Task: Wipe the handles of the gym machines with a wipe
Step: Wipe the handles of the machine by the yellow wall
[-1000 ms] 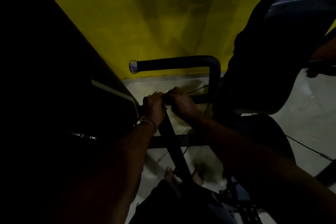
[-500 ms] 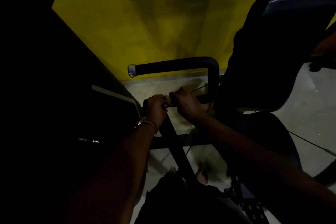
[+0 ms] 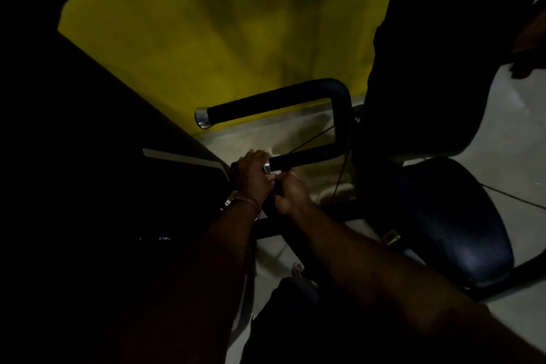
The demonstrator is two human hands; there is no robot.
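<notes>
A black U-shaped machine handle point(image 3: 339, 115) has two padded grips with chrome end caps. The upper grip point(image 3: 266, 106) is bare. My left hand point(image 3: 251, 177), with a bracelet at the wrist, curls round the chrome end of the lower grip point(image 3: 304, 158). My right hand point(image 3: 291, 193) sits just under that end, off the padding, and its fingertips pinch a small pale wipe point(image 3: 270, 178) against my left hand. Most of the wipe is hidden in the dim light.
The machine's dark padded seat point(image 3: 455, 221) and backrest point(image 3: 428, 68) stand to the right. A yellow wall point(image 3: 221, 32) is behind, with pale floor point(image 3: 502, 133) below it. A black frame bar point(image 3: 295, 245) runs under my hands. A dark machine body point(image 3: 88, 186) fills the left.
My right hand has come off the lower grip, which it covered before, and dropped just below its end. The grip's padding now shows. My left hand has stayed at the chrome end.
</notes>
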